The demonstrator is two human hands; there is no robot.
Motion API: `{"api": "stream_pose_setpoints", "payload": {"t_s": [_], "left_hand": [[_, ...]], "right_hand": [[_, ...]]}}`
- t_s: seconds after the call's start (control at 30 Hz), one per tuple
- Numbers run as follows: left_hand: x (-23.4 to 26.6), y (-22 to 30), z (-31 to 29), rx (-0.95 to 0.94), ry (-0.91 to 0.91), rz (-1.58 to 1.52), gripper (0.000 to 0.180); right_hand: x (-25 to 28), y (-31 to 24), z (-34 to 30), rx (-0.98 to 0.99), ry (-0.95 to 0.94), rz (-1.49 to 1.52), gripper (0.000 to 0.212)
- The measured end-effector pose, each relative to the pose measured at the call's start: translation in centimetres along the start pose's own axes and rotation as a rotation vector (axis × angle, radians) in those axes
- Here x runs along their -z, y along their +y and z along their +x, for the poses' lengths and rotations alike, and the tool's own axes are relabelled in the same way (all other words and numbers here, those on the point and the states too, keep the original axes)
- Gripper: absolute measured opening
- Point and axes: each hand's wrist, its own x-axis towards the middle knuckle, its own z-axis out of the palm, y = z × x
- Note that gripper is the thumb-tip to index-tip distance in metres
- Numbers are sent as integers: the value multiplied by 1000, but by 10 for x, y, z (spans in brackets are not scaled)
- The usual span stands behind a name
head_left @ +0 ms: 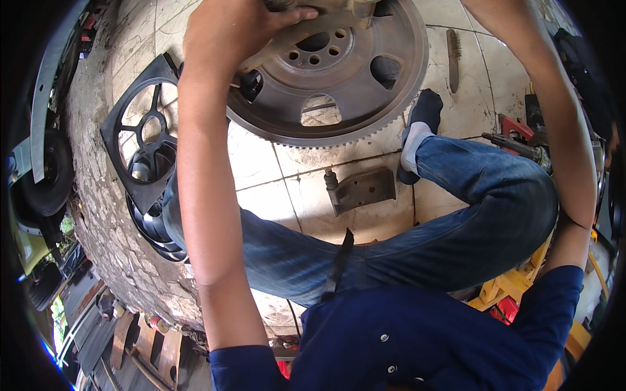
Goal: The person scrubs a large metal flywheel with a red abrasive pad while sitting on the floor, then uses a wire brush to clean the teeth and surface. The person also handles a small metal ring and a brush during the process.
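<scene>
A large toothed metal flywheel [365, 98] with a ring of bolt holes and oval openings lies at the top of the head view. Over its far side is a dull metal part [355, 14], cut off by the upper edge. My left hand [244, 29] grips this part, its thumb laid along the top; the other fingers are mostly hidden. My right forearm reaches up past the upper right edge, so the hand is outside the view. Nearer to me, a metal bracket [365, 189] with a round post rests on the tiles. A wire brush [454, 62] lies right of the flywheel.
A black plastic fan shroud [117, 133] sits at the left, beside my bent leg. Red and metal tools [518, 130] lie beyond my right knee. My legs [482, 195] frame the tiled floor [261, 163]. Yellow wooden pieces [512, 287] stand at the lower right.
</scene>
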Motion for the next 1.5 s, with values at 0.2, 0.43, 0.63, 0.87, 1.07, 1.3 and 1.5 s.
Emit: {"api": "stream_pose_setpoints", "payload": {"t_s": [0.2, 0.43, 0.63, 0.87, 1.07, 1.3, 1.5], "left_hand": [[-2, -12, -9, 17, -34, 49, 49], [-2, -11, -7, -74, -4, 13, 46], [-11, -14, -17, -50, 83, 49, 51], [-15, -14, -16, -32, 55, 19, 51], [-9, -13, -8, -54, 0, 42, 56], [5, -28, -22, 85, -110, 100, 56], [7, -3, -2, -22, -121, 28, 61]], "right_hand": [[-21, -15, 4, -53, -31, -82, 35], [-8, 2, -16, -117, -52, -31, 36], [-10, -7, -15, -190, -117, -38, 34], [-7, -10, -13, -204, -137, 19, 36], [-5, -3, -13, -138, -96, 26, 24], [-28, -8, 19, -165, -250, 170, 32], [-11, -14, 3, -284, -59, 40, 34]]}}
